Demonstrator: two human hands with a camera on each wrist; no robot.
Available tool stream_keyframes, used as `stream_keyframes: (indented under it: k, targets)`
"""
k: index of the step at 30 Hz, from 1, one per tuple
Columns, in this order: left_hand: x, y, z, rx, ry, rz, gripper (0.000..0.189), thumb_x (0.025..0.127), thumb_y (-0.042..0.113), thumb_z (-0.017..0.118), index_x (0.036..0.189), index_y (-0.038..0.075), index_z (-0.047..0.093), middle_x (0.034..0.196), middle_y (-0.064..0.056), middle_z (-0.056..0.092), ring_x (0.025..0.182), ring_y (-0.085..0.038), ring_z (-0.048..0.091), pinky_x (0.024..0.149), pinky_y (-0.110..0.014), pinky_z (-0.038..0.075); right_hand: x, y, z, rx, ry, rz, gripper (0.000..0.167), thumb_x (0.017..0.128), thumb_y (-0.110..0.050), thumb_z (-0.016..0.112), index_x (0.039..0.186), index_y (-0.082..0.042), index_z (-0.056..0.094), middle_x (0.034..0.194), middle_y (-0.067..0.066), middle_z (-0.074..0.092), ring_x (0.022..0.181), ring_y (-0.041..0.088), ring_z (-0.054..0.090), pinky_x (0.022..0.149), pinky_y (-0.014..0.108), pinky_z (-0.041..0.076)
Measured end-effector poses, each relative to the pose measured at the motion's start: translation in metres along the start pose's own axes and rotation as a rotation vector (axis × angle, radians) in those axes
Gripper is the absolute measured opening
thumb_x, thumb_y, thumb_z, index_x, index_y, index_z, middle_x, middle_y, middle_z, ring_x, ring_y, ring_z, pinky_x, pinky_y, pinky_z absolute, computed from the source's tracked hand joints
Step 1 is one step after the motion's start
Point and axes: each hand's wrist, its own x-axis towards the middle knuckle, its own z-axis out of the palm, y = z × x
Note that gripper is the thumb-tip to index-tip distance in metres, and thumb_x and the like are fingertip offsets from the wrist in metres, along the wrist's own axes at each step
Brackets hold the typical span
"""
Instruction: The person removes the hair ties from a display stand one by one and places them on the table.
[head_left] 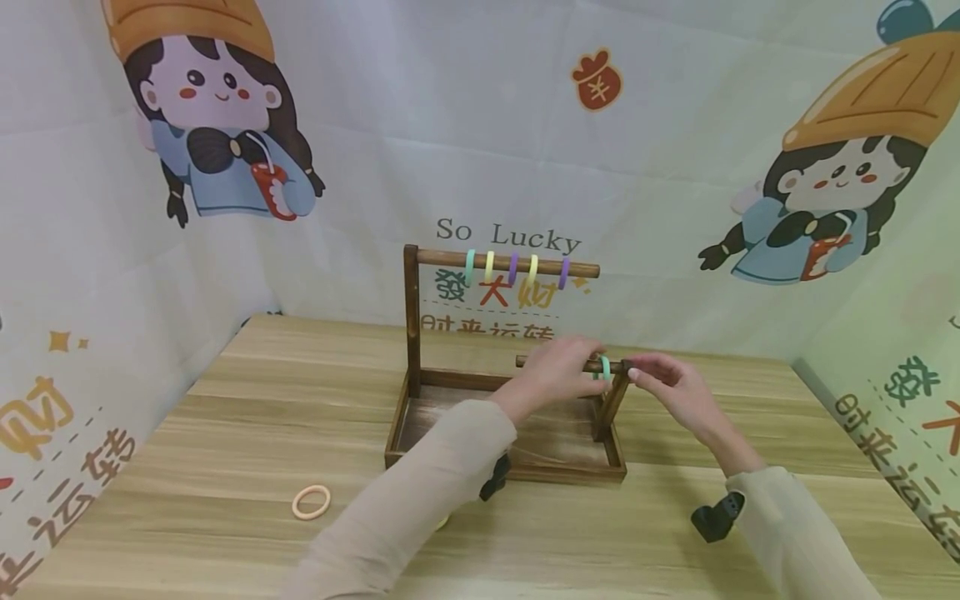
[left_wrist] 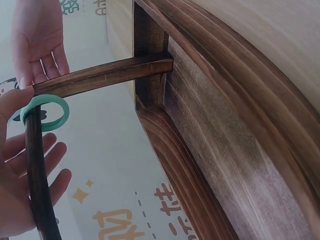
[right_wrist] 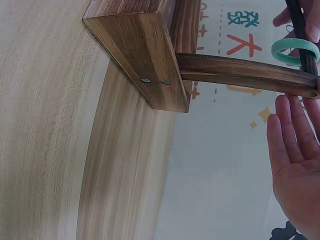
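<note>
"from the left, what do we have?"

"a pale orange ring lying on the table, apart from the wooden rack; then five rings along the upper bar."

"and the green ring?"

"farther right, around the lower bar, just beside the post. our left hand has its thumb at the ring, touching or not we cannot tell, its fingers apart; our right hand, rightmost, sets straight fingers to the post's top, clamped on nothing."

"how do we expect it to handle?"

"light, fairly stiff, perhaps slippery, hardly fragile. we'd pinch its hanging edge between thumb and forefinger, clear of the bar, without levering against the wood."
</note>
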Motion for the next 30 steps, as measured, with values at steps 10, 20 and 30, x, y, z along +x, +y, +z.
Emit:
stream_keyframes:
  k: [10,20,30]
  targets:
    - [0.0038,0.0042,0.0037,0.046,-0.019,-0.053,0.043,0.077,0.046,0.063,0.111,0.019,0.059,0.091,0.008,0.057,0.076,-0.006,0.051,0.052,-0.021,0.040,-0.0002,0.0007,-0.0005,-0.010,0.007,-0.008,0.039,0.090,-0.026,0.052,0.117,0.003,0.051,0.111,0.018,0.055,0.093,0.008,0.055,0.079,0.028,0.045]
    - [0.0041,0.0046,0.0039,0.082,-0.023,-0.047,0.034,0.080,0.040,0.062,0.107,0.020,0.059,0.088,0.008,0.056,0.074,-0.007,0.050,0.052,-0.021,0.040,0.0000,-0.0002,0.0002,-0.011,0.003,-0.011,0.039,0.090,-0.025,0.052,0.117,0.003,0.051,0.112,0.018,0.055,0.094,0.009,0.055,0.081,0.034,0.045]
    - [-0.0017,0.0001,-0.0005,0.084,-0.021,-0.036,0.039,0.081,0.037,0.062,0.114,0.018,0.057,0.098,0.006,0.058,0.082,-0.007,0.053,0.055,-0.020,0.041,-0.0001,0.0010,0.0000,0.002,-0.002,-0.008,0.038,0.091,-0.022,0.051,0.120,0.003,0.049,0.114,0.017,0.053,0.095,0.007,0.053,0.081,0.028,0.044]
